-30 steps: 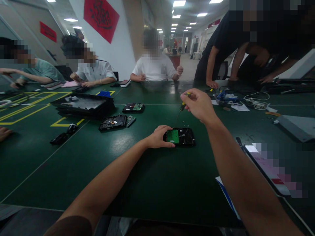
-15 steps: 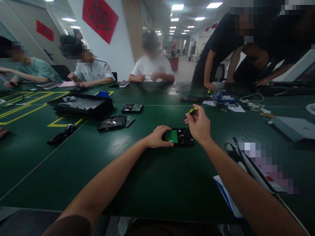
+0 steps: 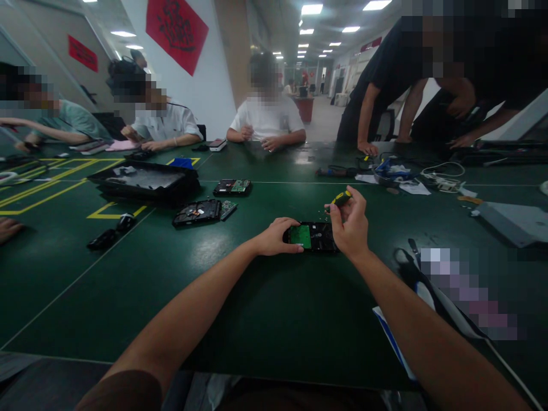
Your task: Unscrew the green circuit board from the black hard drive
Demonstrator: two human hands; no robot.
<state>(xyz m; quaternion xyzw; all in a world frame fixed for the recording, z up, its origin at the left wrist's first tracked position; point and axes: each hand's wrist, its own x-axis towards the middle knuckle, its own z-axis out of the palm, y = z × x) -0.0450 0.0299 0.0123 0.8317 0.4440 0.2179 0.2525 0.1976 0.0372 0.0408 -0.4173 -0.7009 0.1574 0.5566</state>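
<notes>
Hard drive (image 3: 320,237): end hidden, left hand (image 3: 276,236) clasping; right hand (image 3: 353,225) pinching screwdriver (image 3: 341,198), tip unclear.

Tabletop (image 3: 274,319) lies open before the hard drive (image 3: 312,236); tray (image 3: 177,191) blocks far left.

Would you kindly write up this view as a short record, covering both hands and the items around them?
Left hand: gripping the left end of a hard drive with a green board
Right hand: holding a yellow-and-black screwdriver near the drive's right end
Surface: dark green table
Further left: second drive, third drive, black tray
Further right: grey box
</notes>
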